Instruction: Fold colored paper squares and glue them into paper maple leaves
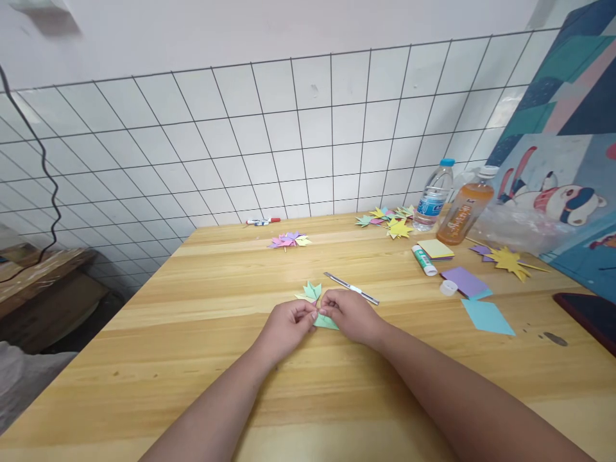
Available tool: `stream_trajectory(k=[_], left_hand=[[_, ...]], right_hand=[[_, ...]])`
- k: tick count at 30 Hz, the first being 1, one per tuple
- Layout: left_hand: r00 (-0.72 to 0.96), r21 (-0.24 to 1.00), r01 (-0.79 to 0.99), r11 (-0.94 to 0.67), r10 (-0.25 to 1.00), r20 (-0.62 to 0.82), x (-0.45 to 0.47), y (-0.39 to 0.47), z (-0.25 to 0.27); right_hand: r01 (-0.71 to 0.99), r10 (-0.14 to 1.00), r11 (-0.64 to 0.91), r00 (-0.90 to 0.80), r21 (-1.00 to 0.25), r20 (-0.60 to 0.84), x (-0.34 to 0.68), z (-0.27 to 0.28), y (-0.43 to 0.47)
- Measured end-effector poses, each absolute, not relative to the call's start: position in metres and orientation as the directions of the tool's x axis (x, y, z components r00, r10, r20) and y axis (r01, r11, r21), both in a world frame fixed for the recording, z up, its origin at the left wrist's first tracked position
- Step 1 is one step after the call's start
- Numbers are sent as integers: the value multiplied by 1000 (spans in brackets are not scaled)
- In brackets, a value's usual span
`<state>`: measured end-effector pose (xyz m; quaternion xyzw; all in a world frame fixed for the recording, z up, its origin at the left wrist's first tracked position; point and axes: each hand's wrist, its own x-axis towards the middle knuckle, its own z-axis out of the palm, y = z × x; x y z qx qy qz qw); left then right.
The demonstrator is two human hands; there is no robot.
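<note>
Fingers pinched, my left hand [287, 326] and my right hand [355, 316] meet over a small piece of light green paper [327, 322] on the wooden table. Both hands grip this paper, though their fingers cover most of it. Just beyond the fingertips lies a folded paper piece [312, 290] with light green points and some pale yellow. A slim utility knife [351, 288] rests on the table right behind my right hand.
Folded paper shapes [290, 240] and markers [263, 221] lie farther back. To the right are a glue stick [424, 260], its cap [448, 288], blue paper [487, 316], a yellow paper star [511, 262], a water bottle [434, 196] and an orange drink bottle [466, 208].
</note>
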<state>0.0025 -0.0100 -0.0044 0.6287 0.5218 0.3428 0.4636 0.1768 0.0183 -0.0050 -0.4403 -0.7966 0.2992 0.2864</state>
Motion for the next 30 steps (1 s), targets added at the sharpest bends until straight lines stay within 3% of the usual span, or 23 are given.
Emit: stream_trajectory(k=[3,9,13,18,22,30], left_hand=[[254,889,429,-161,966,52,0,-10,-6],[154,902,390,-187,979,136,-2,-6,-1],[153,920,371,-129,985,77,-2,-7,0],[233,918,378,-123,972,34,0,-9,-2],[290,923,366,-117,957,6,0,-10,-3],[231,947,317,-54,973,-22,-1,-8,0]], right_hand=[[524,855,469,-471,-710,217,177,-3,16],[381,890,335,-429,-862,156,175,-8,16],[350,928,233,-357,-907,101,174,-11,20],[160,932,13,-359,-987,-46,175,-8,21],[124,922,27,-386,-992,-23,176,-7,21],[113,945,-24,-323,-993,-60,176,-5,21]])
